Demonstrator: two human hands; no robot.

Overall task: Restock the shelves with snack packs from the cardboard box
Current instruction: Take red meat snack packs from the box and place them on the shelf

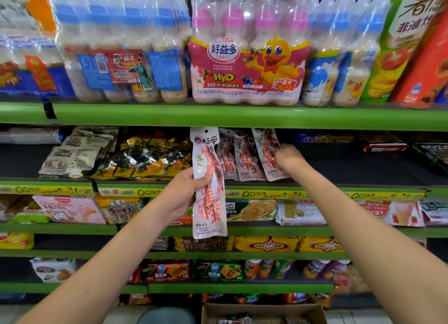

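Observation:
My left hand [188,191] grips a long white snack pack [210,202] with red print, held upright in front of the shelves. My right hand [287,157] reaches into the second shelf [363,175] and pinches the rightmost of three matching packs [266,151] leaning there in a row. The cardboard box [263,311] stands open on the floor at the bottom, with more white packs inside.
Shrink-wrapped bottle multipacks [247,57] fill the top shelf. Black-and-yellow snack bags [150,158] and pale bags [77,151] lie left of the row. The shelf right of my right hand is dark and bare. Lower shelves hold biscuits, crisps and cans.

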